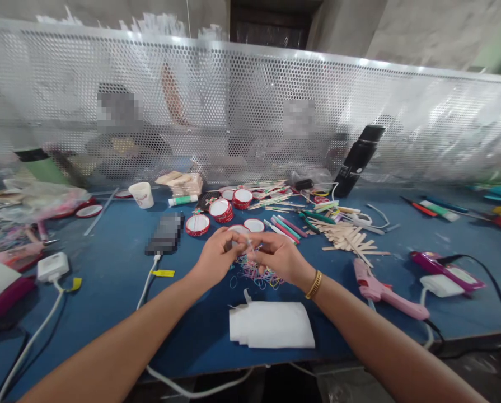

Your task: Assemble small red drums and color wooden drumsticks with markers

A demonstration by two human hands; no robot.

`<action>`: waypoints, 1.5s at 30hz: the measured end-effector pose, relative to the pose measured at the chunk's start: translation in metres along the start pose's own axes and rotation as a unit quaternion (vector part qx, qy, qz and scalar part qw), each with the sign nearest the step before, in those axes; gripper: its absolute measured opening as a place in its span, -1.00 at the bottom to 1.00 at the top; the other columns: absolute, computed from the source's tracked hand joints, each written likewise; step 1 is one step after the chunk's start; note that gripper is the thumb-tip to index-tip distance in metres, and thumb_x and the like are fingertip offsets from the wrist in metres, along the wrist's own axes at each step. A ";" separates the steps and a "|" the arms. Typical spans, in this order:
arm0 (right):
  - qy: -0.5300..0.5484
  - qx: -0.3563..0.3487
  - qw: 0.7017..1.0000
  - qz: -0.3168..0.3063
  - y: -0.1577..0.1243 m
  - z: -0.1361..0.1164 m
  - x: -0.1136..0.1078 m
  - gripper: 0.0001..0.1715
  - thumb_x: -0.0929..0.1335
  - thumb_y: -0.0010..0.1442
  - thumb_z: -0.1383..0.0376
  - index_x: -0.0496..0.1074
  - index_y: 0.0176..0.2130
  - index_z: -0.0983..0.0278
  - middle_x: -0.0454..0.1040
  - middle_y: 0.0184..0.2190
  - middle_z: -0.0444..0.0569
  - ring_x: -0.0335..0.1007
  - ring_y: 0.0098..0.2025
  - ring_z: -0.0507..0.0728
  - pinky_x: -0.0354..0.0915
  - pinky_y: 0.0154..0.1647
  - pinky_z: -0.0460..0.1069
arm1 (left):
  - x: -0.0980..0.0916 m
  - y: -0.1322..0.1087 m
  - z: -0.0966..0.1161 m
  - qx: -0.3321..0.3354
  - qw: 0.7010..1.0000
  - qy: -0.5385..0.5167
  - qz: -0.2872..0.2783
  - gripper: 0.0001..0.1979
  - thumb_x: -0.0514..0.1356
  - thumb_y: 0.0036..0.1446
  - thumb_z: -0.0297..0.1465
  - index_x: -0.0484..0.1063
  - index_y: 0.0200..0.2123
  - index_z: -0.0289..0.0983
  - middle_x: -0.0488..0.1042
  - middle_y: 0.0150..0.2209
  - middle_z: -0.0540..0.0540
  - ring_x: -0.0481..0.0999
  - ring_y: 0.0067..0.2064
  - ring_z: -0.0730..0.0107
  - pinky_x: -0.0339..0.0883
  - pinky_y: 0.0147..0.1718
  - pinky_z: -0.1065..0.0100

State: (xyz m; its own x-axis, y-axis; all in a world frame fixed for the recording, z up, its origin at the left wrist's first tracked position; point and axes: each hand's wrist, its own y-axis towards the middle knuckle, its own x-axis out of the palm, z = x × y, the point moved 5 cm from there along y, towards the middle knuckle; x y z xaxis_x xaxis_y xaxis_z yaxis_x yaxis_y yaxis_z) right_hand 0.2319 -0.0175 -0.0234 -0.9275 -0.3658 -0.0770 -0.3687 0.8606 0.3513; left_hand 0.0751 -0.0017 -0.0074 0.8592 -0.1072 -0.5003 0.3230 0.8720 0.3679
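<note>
Left hand (216, 254) and right hand (281, 257) meet fingertip to fingertip, both pinched on a small pale piece (249, 242), too small to identify, held just above the rubber bands (256, 275) on the table (107, 268). It looks featherlight, thin and probably slippery, so it is best pinched near its ends.

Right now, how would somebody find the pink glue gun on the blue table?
Start at the blue worktable, then find the right hand wearing a gold bangle. Just right of that wrist lies the pale pink plastic glue gun. It is paler than the shiny magenta glue gun farther right.
</note>
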 end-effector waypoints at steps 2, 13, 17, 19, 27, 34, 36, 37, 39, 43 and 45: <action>-0.045 -0.030 0.997 0.052 0.001 -0.005 -0.012 -0.36 0.54 0.04 0.14 0.46 0.11 0.12 0.53 -0.23 -0.09 0.47 -0.44 0.03 0.50 -0.39 0.01 | 0.000 0.000 -0.001 -0.024 0.997 -0.072 0.013 -0.94 0.19 0.12 -0.41 0.46 -0.35 -0.24 0.41 -0.30 -0.03 0.35 -0.38 0.42 0.27 -0.41 0.38; -0.456 -0.087 0.884 0.049 -0.002 -0.007 -0.007 0.15 0.53 -0.12 -0.17 0.15 0.28 0.21 0.29 0.25 0.21 0.22 0.28 0.41 -0.10 0.34 0.45 | 0.005 -0.003 -0.015 -0.180 0.955 -0.233 0.046 -0.52 0.30 -0.02 -0.42 0.32 0.00 -0.25 0.51 -0.26 -0.11 0.52 -0.33 0.27 0.46 -0.45 0.29; -0.476 -0.102 0.872 0.042 -0.003 -0.009 0.003 0.21 0.50 -0.14 -0.24 0.12 0.28 0.23 0.29 0.25 0.25 0.18 0.30 0.42 -0.19 0.35 0.43 | 0.006 -0.003 -0.015 -0.176 0.961 -0.212 0.040 -0.75 0.33 -0.07 -0.36 0.43 -0.29 -0.32 0.53 -0.41 -0.07 0.46 -0.44 0.40 0.34 -0.48 0.41; -0.482 -0.115 0.868 0.038 -0.004 -0.010 0.004 0.21 0.49 -0.14 -0.27 0.13 0.28 0.24 0.30 0.24 0.26 0.18 0.30 0.42 -0.23 0.36 0.42 | 0.006 -0.002 -0.015 -0.179 0.960 -0.212 0.033 -0.75 0.34 -0.07 -0.33 0.43 -0.33 -0.31 0.50 -0.46 -0.02 0.39 -0.51 0.47 0.26 -0.54 0.44; -0.482 -0.135 0.865 0.030 -0.005 -0.013 0.007 0.12 0.52 -0.15 -0.22 0.20 0.21 0.24 0.38 0.18 0.21 0.26 0.25 0.39 -0.27 0.36 0.39 | 0.011 -0.005 -0.007 -0.182 0.955 -0.232 -0.003 -0.69 0.36 -0.12 -0.26 0.43 -0.33 -0.29 0.45 -0.49 0.04 0.34 -0.52 0.49 0.23 -0.57 0.44; -0.465 -0.122 0.877 0.021 -0.005 -0.016 0.009 0.06 0.58 -0.19 -0.08 0.19 0.16 0.21 0.42 0.13 0.15 0.34 0.19 0.38 -0.26 0.34 0.40 | 0.010 -0.004 -0.006 -0.187 0.951 -0.245 -0.011 -0.69 0.40 -0.19 -0.28 0.46 -0.37 -0.31 0.45 -0.45 0.02 0.39 -0.44 0.44 0.29 -0.45 0.39; -0.462 -0.119 0.879 0.020 -0.005 -0.016 0.010 0.08 0.60 -0.22 -0.06 0.18 0.15 0.21 0.42 0.11 0.13 0.34 0.17 0.38 -0.27 0.34 0.42 | 0.010 -0.004 -0.007 -0.188 0.950 -0.249 -0.021 -0.69 0.40 -0.19 -0.28 0.48 -0.36 -0.31 0.46 -0.45 0.01 0.40 -0.42 0.43 0.29 -0.43 0.38; -0.460 -0.117 0.880 0.020 -0.006 -0.017 0.010 0.09 0.61 -0.24 -0.06 0.18 0.14 0.21 0.42 0.09 0.12 0.35 0.16 0.38 -0.26 0.34 0.42 | 0.010 -0.004 -0.008 -0.191 0.949 -0.250 -0.027 -0.68 0.41 -0.20 -0.28 0.48 -0.37 -0.31 0.46 -0.45 0.01 0.40 -0.43 0.43 0.29 -0.43 0.38; -0.454 -0.113 0.884 0.020 -0.006 -0.018 0.010 0.10 0.62 -0.28 -0.06 0.19 0.11 0.22 0.42 0.06 0.11 0.36 0.13 0.38 -0.18 0.33 0.42 | 0.011 -0.005 -0.009 -0.198 0.946 -0.255 -0.038 -0.68 0.42 -0.21 -0.28 0.49 -0.38 -0.32 0.46 -0.46 0.01 0.39 -0.43 0.43 0.28 -0.43 0.38; -0.419 -0.108 0.901 0.025 -0.006 -0.019 0.008 0.11 0.64 -0.33 -0.05 0.20 0.07 0.21 0.38 0.03 0.12 0.35 0.09 0.36 0.07 0.25 0.36 | 0.011 -0.007 -0.007 -0.206 0.936 -0.284 -0.037 -0.68 0.45 -0.24 -0.29 0.51 -0.40 -0.32 0.46 -0.47 0.02 0.39 -0.44 0.45 0.28 -0.42 0.39; -0.382 -0.102 0.918 0.031 -0.005 -0.016 0.006 0.15 0.65 -0.34 -0.02 0.17 0.11 0.21 0.36 0.06 0.14 0.33 0.12 0.35 0.17 0.21 0.30 | 0.010 -0.007 -0.004 -0.203 0.932 -0.299 -0.024 -0.68 0.46 -0.26 -0.30 0.51 -0.41 -0.32 0.46 -0.48 0.03 0.40 -0.44 0.45 0.29 -0.42 0.40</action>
State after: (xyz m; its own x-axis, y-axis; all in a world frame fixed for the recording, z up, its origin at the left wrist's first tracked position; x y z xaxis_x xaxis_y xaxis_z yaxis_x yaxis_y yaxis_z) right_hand 0.2296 -0.0301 -0.0105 -0.7484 0.1032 -0.6551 -0.3671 0.7583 0.5388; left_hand 0.0797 -0.0071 -0.0182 0.9541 -0.2927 0.0632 0.2950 0.9550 -0.0309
